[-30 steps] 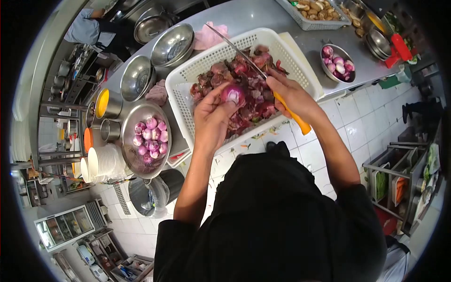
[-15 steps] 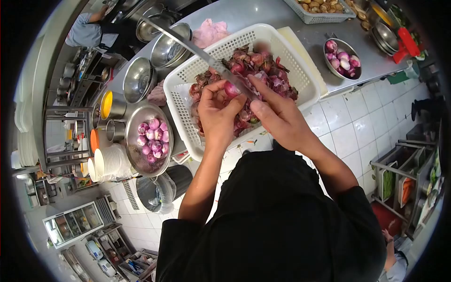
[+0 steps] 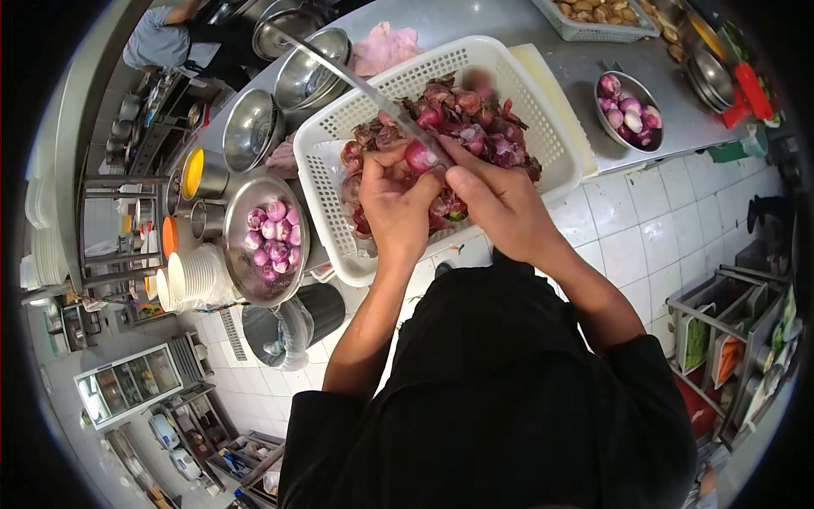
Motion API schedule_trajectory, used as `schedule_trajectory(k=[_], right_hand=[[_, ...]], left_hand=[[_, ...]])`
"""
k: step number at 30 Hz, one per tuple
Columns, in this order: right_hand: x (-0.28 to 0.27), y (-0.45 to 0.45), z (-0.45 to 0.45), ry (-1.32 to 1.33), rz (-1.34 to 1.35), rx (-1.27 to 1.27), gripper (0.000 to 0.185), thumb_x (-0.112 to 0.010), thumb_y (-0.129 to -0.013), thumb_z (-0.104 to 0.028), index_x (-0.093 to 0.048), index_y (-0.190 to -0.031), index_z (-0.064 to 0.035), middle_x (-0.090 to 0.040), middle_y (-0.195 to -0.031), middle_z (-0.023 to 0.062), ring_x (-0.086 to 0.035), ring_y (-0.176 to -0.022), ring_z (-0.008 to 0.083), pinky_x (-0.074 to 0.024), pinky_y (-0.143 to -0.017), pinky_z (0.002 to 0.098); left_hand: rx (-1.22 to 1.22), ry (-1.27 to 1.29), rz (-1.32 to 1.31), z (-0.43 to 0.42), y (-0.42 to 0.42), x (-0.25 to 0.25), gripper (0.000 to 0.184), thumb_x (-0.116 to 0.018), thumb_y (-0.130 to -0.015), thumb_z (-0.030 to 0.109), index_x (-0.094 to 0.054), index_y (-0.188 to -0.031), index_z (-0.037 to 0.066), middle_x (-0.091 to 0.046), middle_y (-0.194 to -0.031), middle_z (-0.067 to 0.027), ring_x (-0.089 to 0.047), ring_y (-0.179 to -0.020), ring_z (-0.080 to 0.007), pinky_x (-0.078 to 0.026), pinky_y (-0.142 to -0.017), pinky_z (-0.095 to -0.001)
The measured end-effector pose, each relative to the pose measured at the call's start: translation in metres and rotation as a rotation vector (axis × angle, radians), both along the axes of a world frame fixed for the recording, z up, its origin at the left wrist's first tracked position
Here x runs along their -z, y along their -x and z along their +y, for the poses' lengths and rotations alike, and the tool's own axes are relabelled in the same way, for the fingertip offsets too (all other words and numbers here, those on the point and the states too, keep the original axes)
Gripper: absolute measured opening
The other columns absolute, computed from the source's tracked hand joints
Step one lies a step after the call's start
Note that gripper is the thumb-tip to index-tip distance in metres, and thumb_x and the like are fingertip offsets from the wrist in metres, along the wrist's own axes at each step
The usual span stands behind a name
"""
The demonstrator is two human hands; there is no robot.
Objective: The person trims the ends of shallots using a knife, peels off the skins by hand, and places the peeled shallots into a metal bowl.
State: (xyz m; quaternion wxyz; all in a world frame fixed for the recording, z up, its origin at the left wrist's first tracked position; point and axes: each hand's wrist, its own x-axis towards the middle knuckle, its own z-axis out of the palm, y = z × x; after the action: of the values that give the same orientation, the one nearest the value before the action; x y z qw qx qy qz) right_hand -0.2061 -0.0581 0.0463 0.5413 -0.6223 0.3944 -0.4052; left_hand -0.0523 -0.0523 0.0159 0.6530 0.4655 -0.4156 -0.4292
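Observation:
Over a white perforated basket (image 3: 329,246) of onion skins (image 3: 475,127), my left hand (image 3: 397,208) is closed around a red onion (image 3: 420,158). My right hand (image 3: 509,204) grips a long knife (image 3: 356,83); its blade lies against the onion and points to the upper left. The orange handle is hidden under my right palm. Left of the basket, a metal colander (image 3: 240,254) holds several peeled onions (image 3: 273,239). To the right, a metal bowl (image 3: 649,92) holds several onions (image 3: 629,114).
Metal bowls (image 3: 248,129) and a pink cloth (image 3: 386,47) lie on the steel counter (image 3: 475,19). A cutting board (image 3: 551,93) sits under the basket. Stacked white containers (image 3: 197,276) stand left, above a lined bin (image 3: 318,314). At the upper left is another person (image 3: 159,41).
My right hand has turned the knife, bringing its blade across the onion and covering the orange handle. My left hand has shifted slightly right with the onion. The whole view has shifted a little.

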Motion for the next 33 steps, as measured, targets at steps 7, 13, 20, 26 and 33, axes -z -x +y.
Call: schedule_trajectory(k=[7, 13, 20, 26, 33], right_hand=[[0.003, 0.015, -0.028, -0.476, -0.031, -0.05, 0.05, -0.05, -0.099, -0.051, -0.053, -0.076, -0.0069, -0.049, -0.053, 0.003, -0.046, -0.039, 0.0116, -0.0351, -0.039, 0.0285], [0.004, 0.017, -0.027, -0.425, 0.055, 0.028, 0.052, -0.049, -0.1, -0.049, -0.062, -0.108, 0.0003, -0.046, -0.052, 0.0022, -0.044, -0.04, 0.0114, -0.0346, -0.039, 0.0293], [0.007, 0.018, -0.028, -0.51, 0.055, 0.031, 0.059, -0.046, -0.1, -0.052, -0.055, -0.131, -0.0019, -0.047, -0.056, 0.0007, -0.044, -0.042, 0.009, -0.0342, -0.038, 0.0251], [-0.01, 0.01, -0.007, -0.375, -0.052, 0.011, 0.069, -0.049, -0.101, -0.047, -0.036, -0.148, 0.0018, -0.044, -0.053, 0.0006, -0.042, -0.042, 0.0075, -0.0338, -0.04, 0.0253], [-0.017, 0.006, 0.007, -0.317, -0.137, -0.147, 0.062, -0.044, -0.102, -0.043, -0.036, -0.15, -0.0036, -0.046, -0.057, -0.0003, -0.043, -0.044, 0.0076, -0.0345, -0.04, 0.0237]], left_hand=[[0.122, 0.094, 0.227, 0.007, -0.009, -0.004, 0.04, -0.06, -0.079, -0.02, -0.05, -0.113, 0.0, -0.061, -0.12, -0.0142, -0.062, -0.108, -0.0192, -0.051, -0.091, -0.0287], [0.165, 0.018, 0.423, 0.008, -0.021, -0.013, 0.049, -0.058, -0.082, -0.018, -0.049, -0.127, -0.001, -0.061, -0.122, -0.0148, -0.062, -0.109, -0.0184, -0.05, -0.093, -0.0302], [0.219, -0.054, 0.339, 0.005, -0.03, -0.007, 0.046, -0.059, -0.083, -0.016, -0.051, -0.126, -0.004, -0.063, -0.118, -0.013, -0.062, -0.105, -0.0165, -0.051, -0.091, -0.0283], [0.186, -0.072, 0.125, 0.003, -0.029, -0.011, 0.044, -0.065, -0.081, -0.015, -0.053, -0.122, -0.003, -0.064, -0.116, -0.0123, -0.062, -0.103, -0.0151, -0.052, -0.089, -0.028], [0.156, -0.071, -0.047, 0.004, -0.022, -0.017, 0.044, -0.064, -0.08, -0.017, -0.055, -0.121, -0.005, -0.063, -0.114, -0.0113, -0.064, -0.1, -0.0161, -0.053, -0.088, -0.0276]])
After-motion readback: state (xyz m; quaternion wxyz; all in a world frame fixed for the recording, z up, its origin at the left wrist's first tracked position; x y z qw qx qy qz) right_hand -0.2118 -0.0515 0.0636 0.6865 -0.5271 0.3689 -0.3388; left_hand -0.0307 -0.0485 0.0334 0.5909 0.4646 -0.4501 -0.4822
